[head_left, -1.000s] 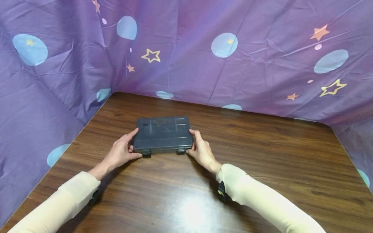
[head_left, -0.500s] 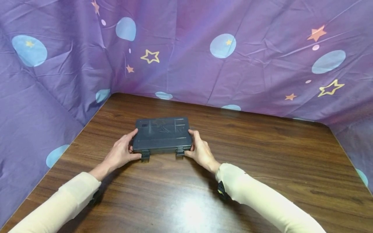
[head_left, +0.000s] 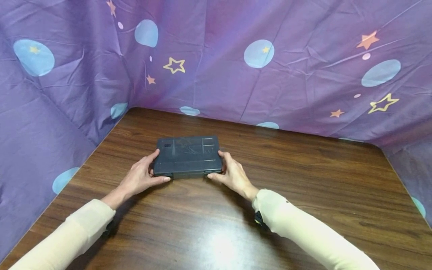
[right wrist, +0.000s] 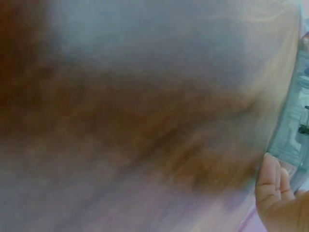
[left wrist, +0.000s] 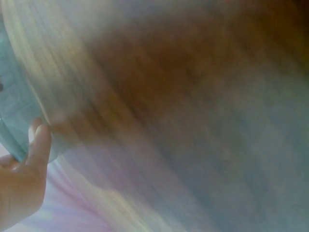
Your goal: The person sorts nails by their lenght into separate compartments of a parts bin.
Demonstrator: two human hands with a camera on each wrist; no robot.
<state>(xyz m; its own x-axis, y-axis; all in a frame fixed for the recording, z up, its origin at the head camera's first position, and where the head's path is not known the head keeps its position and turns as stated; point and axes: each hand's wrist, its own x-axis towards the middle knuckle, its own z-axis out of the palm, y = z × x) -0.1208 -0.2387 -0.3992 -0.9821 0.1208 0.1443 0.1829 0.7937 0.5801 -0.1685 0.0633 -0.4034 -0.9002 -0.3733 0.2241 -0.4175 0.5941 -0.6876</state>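
Note:
A dark, see-through plastic compartment box (head_left: 188,154) lies flat on the table with its lid down. Divider lines and some small contents show faintly through the lid. My left hand (head_left: 139,176) grips its left end, fingers along the side and thumb pressed on the front at the left latch. At the other end my right hand (head_left: 234,177) holds the box the same way, thumb over the right latch; both latches are mostly hidden. The left wrist view catches a corner of the box (left wrist: 17,96) by the left thumb. In the right wrist view, the box (right wrist: 288,140) shows at the right edge.
The brown wood-grain table (head_left: 303,180) extends around the box, with a bright glare spot near its front. A purple curtain (head_left: 216,75) with stars and blue spots hangs behind the table and along both sides.
The two front latches stuck out and hung down below the box's front edge; now they lie up against it. Both thumbs have slid inward over them. The box has stayed in place.

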